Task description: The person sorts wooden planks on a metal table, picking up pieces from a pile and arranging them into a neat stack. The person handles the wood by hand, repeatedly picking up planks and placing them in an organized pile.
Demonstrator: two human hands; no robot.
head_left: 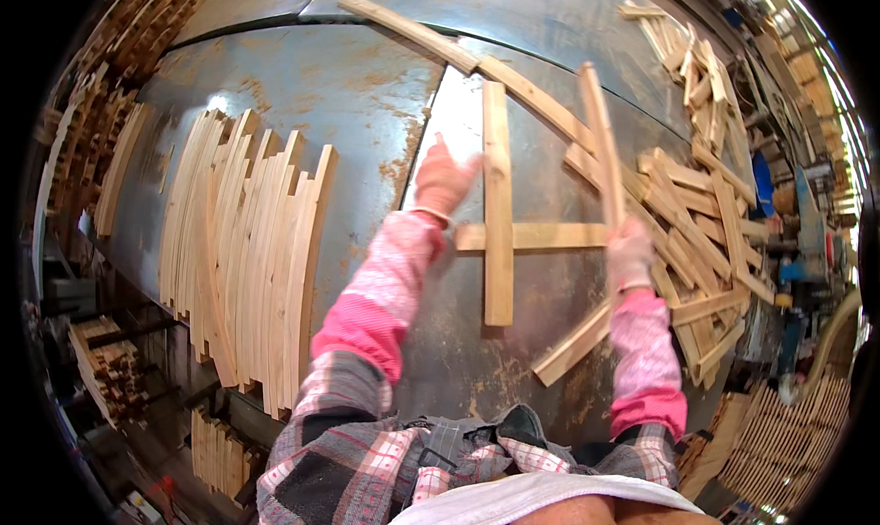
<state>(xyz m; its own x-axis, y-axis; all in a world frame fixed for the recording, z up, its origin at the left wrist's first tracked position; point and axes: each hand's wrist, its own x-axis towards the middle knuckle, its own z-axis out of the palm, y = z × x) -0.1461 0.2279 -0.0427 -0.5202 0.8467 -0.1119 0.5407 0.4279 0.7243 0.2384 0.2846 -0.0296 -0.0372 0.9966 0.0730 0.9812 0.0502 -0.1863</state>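
Note:
My right hand [631,254] is closed around the lower end of a wooden slat [600,140], which points away from me, tilted over the table. Slightly blurred, my left hand [445,181] hovers over the metal table [367,94] with its fingers apart and nothing in them. Just to its right lies a lengthwise slat [497,204], resting across a crosswise slat [559,237]. Farther off, two slats [412,35] lie nearly end to end on a slant. Another slat [573,343] lies slanted near my right forearm.
Several slats stand side by side in a row [247,259] on the left. A loose heap of slats [701,241] covers the right side, with more scattered pieces [706,76] behind it. Stacked wood [101,121] stands beyond the table's left edge. Sawdust streaks the metal.

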